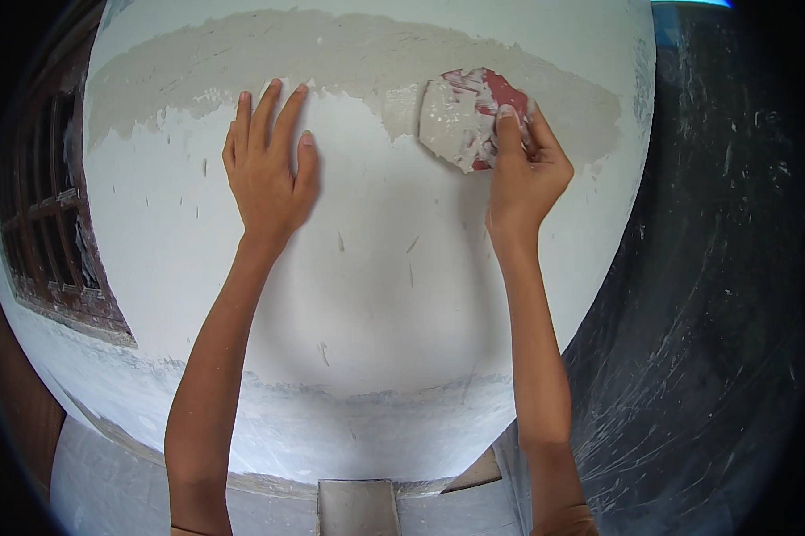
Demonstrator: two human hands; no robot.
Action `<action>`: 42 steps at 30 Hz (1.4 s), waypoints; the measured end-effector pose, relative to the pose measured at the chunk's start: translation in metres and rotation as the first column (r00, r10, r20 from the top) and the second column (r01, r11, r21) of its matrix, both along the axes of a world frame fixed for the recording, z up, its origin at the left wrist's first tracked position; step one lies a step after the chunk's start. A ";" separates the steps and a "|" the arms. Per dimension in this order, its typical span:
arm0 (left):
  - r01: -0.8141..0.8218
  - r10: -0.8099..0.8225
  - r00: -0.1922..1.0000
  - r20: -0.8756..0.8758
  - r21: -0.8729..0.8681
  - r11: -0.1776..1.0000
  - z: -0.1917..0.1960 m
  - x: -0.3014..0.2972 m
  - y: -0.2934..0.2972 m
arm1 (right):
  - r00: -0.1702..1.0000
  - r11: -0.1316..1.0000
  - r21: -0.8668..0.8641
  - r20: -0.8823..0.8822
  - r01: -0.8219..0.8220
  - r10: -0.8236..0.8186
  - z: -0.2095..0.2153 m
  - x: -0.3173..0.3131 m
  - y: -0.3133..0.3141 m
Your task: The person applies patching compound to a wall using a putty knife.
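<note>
My right hand [529, 179] grips a red putty scraper [502, 92], thumb on its face and fingers behind. Grey-beige putty [447, 121] coats much of the scraper, whose left edge lies close to the wall. My left hand [268, 170] is open, fingers spread, its fingertips at the lower border of the putty band. That grey-beige band of putty [331, 54] runs across the upper part of the white wall [367, 214]. Whether the left palm touches the wall I cannot tell.
A dark wooden window frame with bars [54, 196] is set in the wall at the left. Dark sheeting with whitish streaks [688, 313] hangs at the right. A grey rectangular slab [358, 509] lies at the wall's foot, on a pale grey floor [108, 478].
</note>
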State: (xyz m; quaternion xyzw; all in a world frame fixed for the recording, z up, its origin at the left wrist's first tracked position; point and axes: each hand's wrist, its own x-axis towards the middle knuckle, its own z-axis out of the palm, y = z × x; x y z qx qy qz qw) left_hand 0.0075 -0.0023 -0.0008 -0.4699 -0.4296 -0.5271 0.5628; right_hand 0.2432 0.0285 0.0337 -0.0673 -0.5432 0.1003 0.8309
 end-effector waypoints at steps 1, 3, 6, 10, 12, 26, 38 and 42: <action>0.005 -0.005 1.000 -0.003 -0.004 1.000 -0.001 0.000 0.000 | 0.998 0.997 -0.057 0.039 -0.056 0.058 -0.002 -0.011 -0.001; 0.009 -0.009 1.000 -0.005 0.007 1.000 0.000 -0.003 -0.001 | 0.994 0.992 -0.076 0.035 0.106 -0.103 -0.004 -0.008 0.000; -0.009 0.008 1.000 0.023 0.009 1.000 -0.002 -0.001 0.001 | 0.988 0.992 -0.090 -0.122 0.089 -0.100 0.000 0.028 0.006; -0.002 0.002 1.000 0.021 0.000 1.000 0.001 0.005 0.002 | 0.988 1.000 -0.020 -0.155 -0.004 0.001 0.002 0.028 0.004; -0.004 0.004 1.000 0.012 0.009 1.000 0.000 0.000 0.002 | 0.999 1.000 0.014 -0.042 0.022 -0.021 -0.004 0.002 0.004; -0.026 0.026 1.000 -0.001 -0.011 1.000 -0.001 -0.003 0.004 | 1.000 1.000 -0.026 0.011 0.004 -0.004 -0.011 0.013 0.012; 0.002 -0.002 1.000 0.023 -0.008 1.000 0.000 0.000 0.002 | 0.998 0.995 -0.092 -0.051 -0.030 0.026 0.002 0.023 0.012; -0.007 0.008 0.999 0.044 -0.009 1.000 -0.002 -0.003 0.000 | 0.977 0.986 -0.125 -0.168 0.112 -0.132 0.005 0.049 0.038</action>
